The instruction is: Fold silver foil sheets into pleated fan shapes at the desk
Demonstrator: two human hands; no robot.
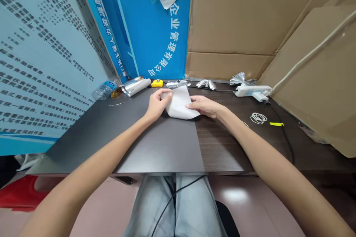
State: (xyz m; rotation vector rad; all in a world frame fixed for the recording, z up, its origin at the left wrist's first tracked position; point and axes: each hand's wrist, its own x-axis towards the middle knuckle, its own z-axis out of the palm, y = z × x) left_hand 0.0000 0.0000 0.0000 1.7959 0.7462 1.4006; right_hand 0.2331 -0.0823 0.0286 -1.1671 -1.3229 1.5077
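A white sheet of paper (180, 104) lies partly lifted on a dark grey mat (155, 144) in the middle of the table. My left hand (155, 104) pinches the sheet's left edge, fingers closed on it. My right hand (204, 106) presses on the sheet's right side, thumb and fingers gripping the edge. The paper curls up between the two hands.
Along the back edge lie a plastic bottle (105, 89), a silver foil roll (137, 86), a yellow tape measure (157, 83), silver foil bows (206, 83), a white power strip (252, 90). White coiled wire (258, 118) and a black cable (286, 137) are at right. Cardboard walls stand behind.
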